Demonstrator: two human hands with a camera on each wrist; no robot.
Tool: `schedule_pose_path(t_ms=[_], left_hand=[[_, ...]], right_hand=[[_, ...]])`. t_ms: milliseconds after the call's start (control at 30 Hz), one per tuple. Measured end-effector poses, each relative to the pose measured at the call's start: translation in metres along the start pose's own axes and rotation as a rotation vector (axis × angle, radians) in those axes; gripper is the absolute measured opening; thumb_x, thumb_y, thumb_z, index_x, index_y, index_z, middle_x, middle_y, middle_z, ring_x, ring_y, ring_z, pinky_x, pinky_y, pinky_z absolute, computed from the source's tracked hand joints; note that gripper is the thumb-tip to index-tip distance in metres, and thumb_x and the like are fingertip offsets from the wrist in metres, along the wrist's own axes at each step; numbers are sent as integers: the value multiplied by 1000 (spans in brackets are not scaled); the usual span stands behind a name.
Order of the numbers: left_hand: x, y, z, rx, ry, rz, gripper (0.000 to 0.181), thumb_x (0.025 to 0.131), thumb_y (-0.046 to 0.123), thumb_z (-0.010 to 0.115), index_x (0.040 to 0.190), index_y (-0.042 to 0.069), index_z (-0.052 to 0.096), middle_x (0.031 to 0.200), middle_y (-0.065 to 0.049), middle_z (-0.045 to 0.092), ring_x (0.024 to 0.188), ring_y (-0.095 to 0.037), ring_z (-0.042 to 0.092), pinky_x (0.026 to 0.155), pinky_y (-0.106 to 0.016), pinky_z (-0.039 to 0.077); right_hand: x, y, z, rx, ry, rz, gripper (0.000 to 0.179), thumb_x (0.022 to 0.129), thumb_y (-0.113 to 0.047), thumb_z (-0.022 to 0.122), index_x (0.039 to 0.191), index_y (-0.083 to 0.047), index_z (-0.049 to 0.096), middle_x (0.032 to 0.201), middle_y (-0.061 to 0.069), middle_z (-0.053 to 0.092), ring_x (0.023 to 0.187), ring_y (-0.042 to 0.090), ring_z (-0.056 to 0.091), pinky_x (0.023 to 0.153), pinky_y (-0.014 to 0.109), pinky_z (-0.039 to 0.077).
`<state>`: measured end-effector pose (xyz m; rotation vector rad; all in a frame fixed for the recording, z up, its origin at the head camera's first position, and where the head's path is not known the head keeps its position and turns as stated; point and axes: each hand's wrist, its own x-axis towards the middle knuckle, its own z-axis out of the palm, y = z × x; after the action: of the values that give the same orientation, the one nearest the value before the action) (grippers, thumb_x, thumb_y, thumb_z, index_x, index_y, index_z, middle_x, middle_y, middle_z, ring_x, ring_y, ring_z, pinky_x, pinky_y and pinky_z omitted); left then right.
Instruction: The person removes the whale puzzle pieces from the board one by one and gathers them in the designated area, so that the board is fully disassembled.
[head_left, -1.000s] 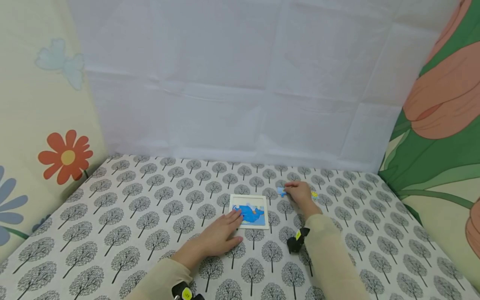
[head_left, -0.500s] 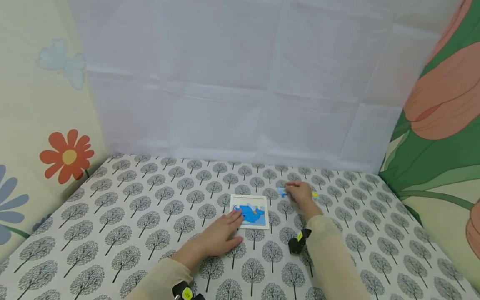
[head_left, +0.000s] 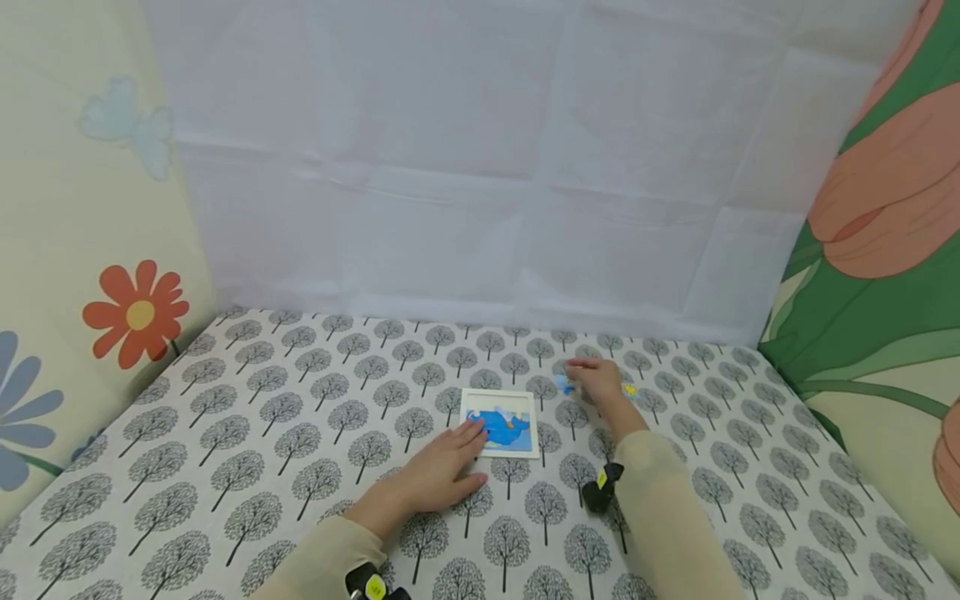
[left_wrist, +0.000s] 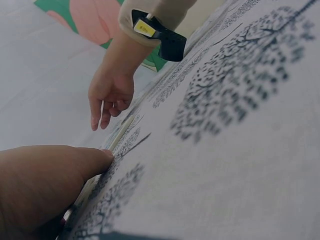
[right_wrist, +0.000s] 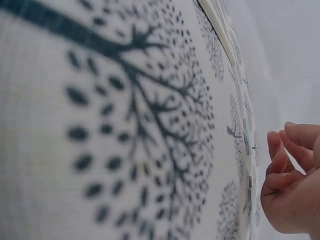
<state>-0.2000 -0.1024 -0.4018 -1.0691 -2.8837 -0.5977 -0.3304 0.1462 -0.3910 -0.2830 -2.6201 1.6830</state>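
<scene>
A white-framed puzzle board (head_left: 535,429) with a blue whale picture (head_left: 507,430) lies flat on the patterned cloth. My left hand (head_left: 442,468) rests on the left side of that board with straight fingers, and its thumb (left_wrist: 100,159) lies at the near side. Farther right, my right hand (head_left: 598,385) hovers by a light blue puzzle piece (head_left: 563,385), which it partly hides. Its fingers are loosely bent, and nothing shows between them in the right wrist view. A yellow and blue piece (head_left: 629,390) lies just right of that hand.
The table cloth (head_left: 300,450) is white with grey trees. A white sheet (head_left: 450,167) hangs behind the table. Flowered cloths stand at the left (head_left: 135,208) and right (head_left: 885,250). A black wrist camera (head_left: 602,489) sits on my right sleeve.
My right hand's fingers have lifted a little and spread away from the light blue piece. The left hand and the puzzle board stay where they were.
</scene>
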Motion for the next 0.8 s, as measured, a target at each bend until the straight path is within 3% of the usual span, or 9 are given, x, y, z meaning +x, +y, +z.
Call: schedule_pose_path(t_ms=[400, 567, 800], left_hand=[[2, -2, 2, -17, 21, -12, 58, 86, 30, 49, 129, -6, 34, 137, -18, 23, 125, -30, 18, 100, -43, 17], [2, -1, 1, -50, 42, -20, 56, 85, 28, 52, 127, -6, 37, 136, -18, 26, 125, -30, 20, 100, -44, 18], [2, 1, 1, -57, 67, -29, 55, 84, 28, 53, 125, -7, 39, 134, -18, 29, 124, -31, 23, 99, -44, 20]], right_hand=[[-19, -11, 1, 62, -96, -35, 26, 82, -17, 59, 106, -7, 61, 94, 6, 60, 76, 21, 50, 60, 28, 42], [-27, -11, 4, 77, -112, -70, 25, 81, -18, 60, 104, -8, 62, 92, 5, 61, 76, 21, 50, 60, 28, 41], [-40, -17, 9, 35, -125, -35, 22, 80, -17, 60, 101, -10, 63, 103, 3, 57, 76, 17, 49, 59, 23, 41]])
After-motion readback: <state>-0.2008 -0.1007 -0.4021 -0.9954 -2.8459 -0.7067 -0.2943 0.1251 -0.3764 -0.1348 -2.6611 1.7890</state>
